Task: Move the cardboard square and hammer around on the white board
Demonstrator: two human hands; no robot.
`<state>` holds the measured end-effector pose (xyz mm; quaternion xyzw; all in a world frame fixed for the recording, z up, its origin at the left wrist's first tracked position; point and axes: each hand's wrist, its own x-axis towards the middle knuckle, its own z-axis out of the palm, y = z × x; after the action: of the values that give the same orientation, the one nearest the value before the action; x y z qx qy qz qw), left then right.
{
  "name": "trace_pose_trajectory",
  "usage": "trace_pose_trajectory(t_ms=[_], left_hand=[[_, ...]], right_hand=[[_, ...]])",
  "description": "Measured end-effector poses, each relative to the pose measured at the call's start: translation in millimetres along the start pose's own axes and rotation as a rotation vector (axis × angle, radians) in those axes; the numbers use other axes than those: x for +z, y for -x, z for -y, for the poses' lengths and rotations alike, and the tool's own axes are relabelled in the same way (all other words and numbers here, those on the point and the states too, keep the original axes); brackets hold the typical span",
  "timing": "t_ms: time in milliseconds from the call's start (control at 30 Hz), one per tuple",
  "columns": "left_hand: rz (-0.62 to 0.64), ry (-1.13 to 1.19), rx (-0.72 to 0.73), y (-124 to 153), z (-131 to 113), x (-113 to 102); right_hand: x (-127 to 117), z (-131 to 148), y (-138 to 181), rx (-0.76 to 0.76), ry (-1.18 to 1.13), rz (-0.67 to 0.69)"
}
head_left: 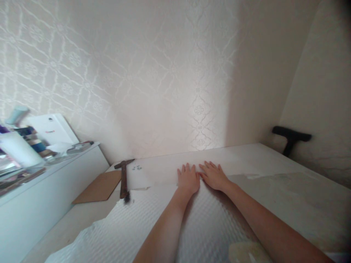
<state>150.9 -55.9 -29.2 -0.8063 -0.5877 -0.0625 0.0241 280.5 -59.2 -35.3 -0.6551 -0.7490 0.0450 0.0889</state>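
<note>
right of the hammer [124,179], the left hand [189,179] and, farther over, the right hand [215,176] lie palm down, fingers slightly apart and clamped on nothing visible. they sit at the far edge of the textured white sheet [148,219], which spreads nearer the viewer than the hammer. the step looks like pressing it flat; the next move would call for even palm pressure. the table [298,197] reaches far right of the hammer; cardboard [98,188] and a white cabinet [55,204] stand left, patterned wall [164,91] behind.
</note>
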Motion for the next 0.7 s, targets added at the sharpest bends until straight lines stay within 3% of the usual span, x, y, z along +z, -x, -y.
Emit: trace_pose_trajectory(t_ms=[700], left_hand=[[-0.006,0.009,0.004,-0.3,0.0,0.4]], right_hand=[[0.4,-0.7,-0.8,-0.001,0.000,0.010]])
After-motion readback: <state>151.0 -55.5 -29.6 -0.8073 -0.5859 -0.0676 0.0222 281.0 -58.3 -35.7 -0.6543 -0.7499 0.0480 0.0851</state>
